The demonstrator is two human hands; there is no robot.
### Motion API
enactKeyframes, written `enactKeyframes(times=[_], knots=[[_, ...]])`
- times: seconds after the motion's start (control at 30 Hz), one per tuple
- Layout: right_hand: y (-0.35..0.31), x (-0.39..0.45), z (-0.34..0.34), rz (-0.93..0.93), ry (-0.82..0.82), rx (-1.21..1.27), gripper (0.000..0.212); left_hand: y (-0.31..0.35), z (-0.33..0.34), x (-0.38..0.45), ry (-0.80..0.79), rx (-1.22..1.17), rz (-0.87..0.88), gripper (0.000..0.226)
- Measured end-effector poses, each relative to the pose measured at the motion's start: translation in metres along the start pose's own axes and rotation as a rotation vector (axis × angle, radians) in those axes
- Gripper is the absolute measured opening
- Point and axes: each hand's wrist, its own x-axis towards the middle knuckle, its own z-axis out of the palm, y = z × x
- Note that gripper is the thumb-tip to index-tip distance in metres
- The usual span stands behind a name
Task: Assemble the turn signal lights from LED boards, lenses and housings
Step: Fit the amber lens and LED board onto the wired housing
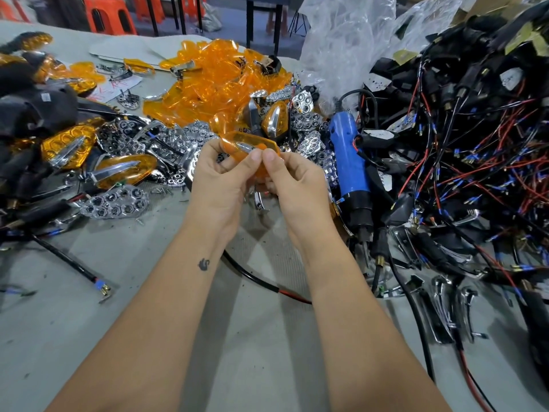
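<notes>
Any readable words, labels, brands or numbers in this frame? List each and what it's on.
None can be read.
Red handwriting on the white paper: blurred, illegible.
Small white sticker on the black housing: too small.
Blue electric screwdriver: no legible marking.

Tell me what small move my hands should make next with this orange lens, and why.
Probably press the chrome trim strip fully into the orange lens. Both the left hand and the right hand pinch that lens above the table, thumbs meeting at the strip, and no housing is on it yet.
</notes>
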Motion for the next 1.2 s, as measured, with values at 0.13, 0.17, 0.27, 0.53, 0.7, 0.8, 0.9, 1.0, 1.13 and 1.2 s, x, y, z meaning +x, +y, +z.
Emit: enactKeyframes(times=[0.13,0.17,0.27,0.53,0.7,0.8,0.9,1.0,1.13,1.2], knots=[[-0.001,0.001,-0.001,0.041,-0.036,-0.049,0.022,0.0,-0.005,0.001,0.017,0.044,0.012,0.028],[-0.001,0.001,-0.002,0.036,-0.048,-0.098,0.024,0.0,-0.006,0.001,0.038,0.077,0.019,0.029],[0.0,0.001,-0.001,-0.067,-0.122,-0.256,0.046,0.0,-0.009,0.003,0.106,0.173,0.026,0.03],[0.0,0.001,-0.001,-0.132,0.006,-0.385,0.044,0.012,-0.014,0.007,0.081,0.391,0.068,0.016],[0.002,0.002,-0.002,-0.055,0.108,-0.247,0.04,0.029,-0.054,0.017,0.567,1.117,0.169,0.022],[0.002,0.003,-0.002,-0.061,0.128,-0.2,0.033,0.026,-0.063,0.02,0.512,1.432,0.09,0.036],[0.003,0.002,-0.001,-0.076,0.117,-0.181,0.031,0.017,-0.058,0.019,0.393,1.594,0.067,0.046],[0.002,0.002,-0.001,-0.082,0.092,-0.181,0.035,0.012,-0.059,0.022,0.339,1.594,0.074,0.04],[0.001,0.001,-0.002,-0.039,0.086,-0.099,0.034,0.015,-0.055,0.022,0.213,1.118,0.0,0.008],[0.0,0.0,-0.002,-0.017,0.086,-0.063,0.034,0.019,-0.047,0.02,0.156,0.65,-0.104,0.023]])
